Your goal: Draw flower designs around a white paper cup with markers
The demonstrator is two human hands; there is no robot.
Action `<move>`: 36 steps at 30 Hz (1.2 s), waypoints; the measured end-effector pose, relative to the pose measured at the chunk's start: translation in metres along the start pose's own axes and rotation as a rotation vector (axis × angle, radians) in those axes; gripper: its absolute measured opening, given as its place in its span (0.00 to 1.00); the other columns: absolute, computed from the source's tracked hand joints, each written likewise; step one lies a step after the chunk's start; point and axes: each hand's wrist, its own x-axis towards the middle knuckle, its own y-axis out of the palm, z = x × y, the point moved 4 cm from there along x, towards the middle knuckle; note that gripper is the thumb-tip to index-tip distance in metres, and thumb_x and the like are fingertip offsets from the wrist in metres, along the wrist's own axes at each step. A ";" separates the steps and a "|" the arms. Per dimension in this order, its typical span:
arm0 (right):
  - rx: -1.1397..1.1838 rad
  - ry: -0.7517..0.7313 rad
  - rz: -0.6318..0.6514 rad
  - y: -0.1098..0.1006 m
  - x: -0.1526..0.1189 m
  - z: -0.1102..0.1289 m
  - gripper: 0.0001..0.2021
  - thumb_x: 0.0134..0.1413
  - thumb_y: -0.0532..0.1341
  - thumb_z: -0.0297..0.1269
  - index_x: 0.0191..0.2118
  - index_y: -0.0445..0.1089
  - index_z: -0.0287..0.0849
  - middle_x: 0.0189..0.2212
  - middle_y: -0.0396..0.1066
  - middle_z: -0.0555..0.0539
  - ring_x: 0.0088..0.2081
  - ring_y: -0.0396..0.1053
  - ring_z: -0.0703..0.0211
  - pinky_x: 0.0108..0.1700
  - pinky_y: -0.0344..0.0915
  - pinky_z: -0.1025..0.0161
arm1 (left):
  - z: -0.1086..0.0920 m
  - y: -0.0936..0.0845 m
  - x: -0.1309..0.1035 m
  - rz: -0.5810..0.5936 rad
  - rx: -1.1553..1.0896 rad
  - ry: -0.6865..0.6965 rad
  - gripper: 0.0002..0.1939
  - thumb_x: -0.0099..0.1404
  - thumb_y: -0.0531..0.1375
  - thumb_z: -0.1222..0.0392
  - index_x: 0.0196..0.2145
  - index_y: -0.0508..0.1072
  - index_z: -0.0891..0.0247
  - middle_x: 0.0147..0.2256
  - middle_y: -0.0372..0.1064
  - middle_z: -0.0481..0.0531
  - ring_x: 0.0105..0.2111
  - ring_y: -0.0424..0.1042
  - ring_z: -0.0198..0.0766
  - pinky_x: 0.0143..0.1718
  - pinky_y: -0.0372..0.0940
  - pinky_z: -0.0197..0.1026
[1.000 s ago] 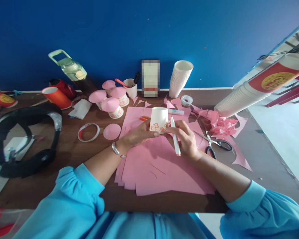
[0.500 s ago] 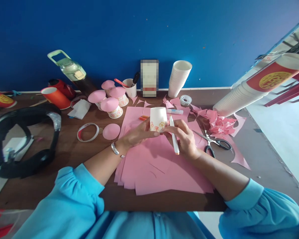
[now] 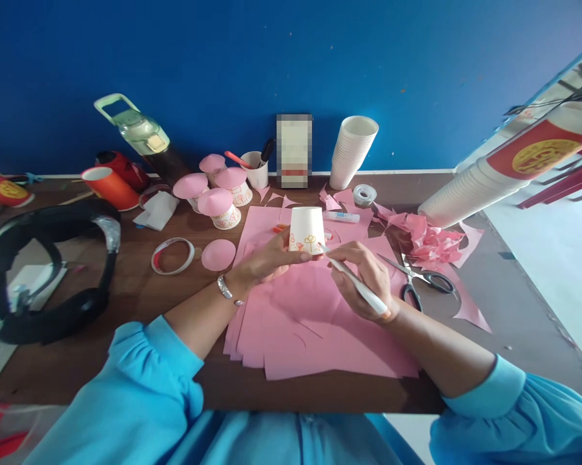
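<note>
My left hand [image 3: 270,258] grips a white paper cup [image 3: 307,226], held upside down with its wide rim low. Orange and yellow flowers are drawn along the cup's lower part. In my right hand [image 3: 365,278] is a white marker [image 3: 358,284], its tip at the right side of the drawn flowers. Beneath both hands lies a stack of pink paper sheets [image 3: 320,342]. To the left, several decorated cups wear pink paper cones [image 3: 216,202], and a pink paper disc [image 3: 218,255] rests flat on the table.
Scissors [image 3: 416,278] and crumpled pink scraps [image 3: 438,239] lie right. A tall cup stack [image 3: 353,152], a clear tape roll [image 3: 364,194] and a glue stick [image 3: 343,217] are at the back. Left are a tape ring [image 3: 173,256], a bottle [image 3: 145,139] and a black headset [image 3: 53,274].
The marker has swung from upright beside the cup to slanted, its tip now at the drawn flowers. My left hand has turned the cup slightly.
</note>
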 end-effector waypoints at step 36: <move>-0.054 0.018 -0.011 0.003 0.004 0.002 0.10 0.67 0.60 0.26 0.48 0.69 0.49 0.35 0.76 0.50 0.33 0.77 0.58 0.34 0.75 0.61 | 0.005 -0.006 0.003 0.019 -0.037 -0.017 0.22 0.62 0.77 0.56 0.53 0.83 0.59 0.52 0.83 0.58 0.54 0.80 0.50 0.60 0.71 0.52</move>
